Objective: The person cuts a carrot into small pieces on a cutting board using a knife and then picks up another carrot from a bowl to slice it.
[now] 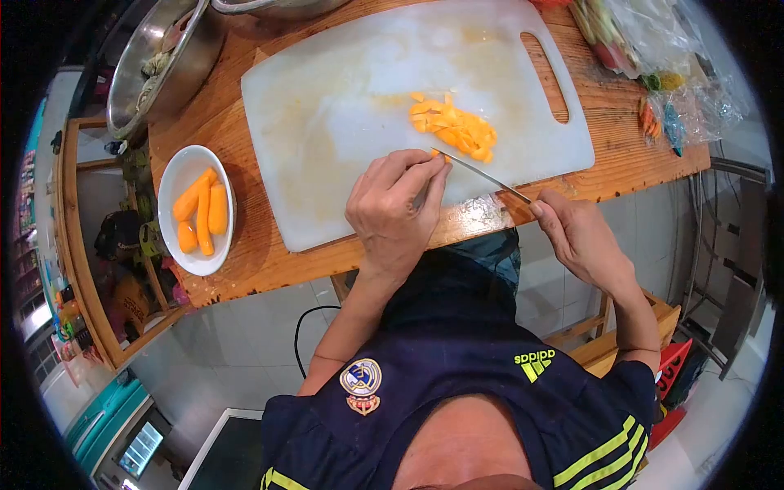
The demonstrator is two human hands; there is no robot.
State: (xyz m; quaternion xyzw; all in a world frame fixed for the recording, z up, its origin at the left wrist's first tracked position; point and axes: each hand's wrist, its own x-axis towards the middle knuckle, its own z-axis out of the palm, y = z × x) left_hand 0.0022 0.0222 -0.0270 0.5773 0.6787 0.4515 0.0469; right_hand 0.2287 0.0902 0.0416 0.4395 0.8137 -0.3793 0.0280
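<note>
My left hand (398, 198) is closed, its fingertips pinching a small piece of carrot (443, 157) at the near edge of the cutting board. In my right hand (576, 238) is a knife (488, 177), gripped by the handle, its blade slanting up and left so the tip meets the carrot piece. Just beyond the blade lies a pile of chopped carrot (457, 129) on the white cutting board (327, 122). Peeled carrots (217, 209) rest in a white oval bowl (166, 224) left of the board. Most of the held piece is hidden by my fingers.
A metal basin (175, 90) stands at the back left, with part of another metal vessel (278, 6) beside it. Plastic bags (653, 41) with vegetables and a clear bag (710, 110) lie at the right. The wooden table (253, 265) ends just before my body.
</note>
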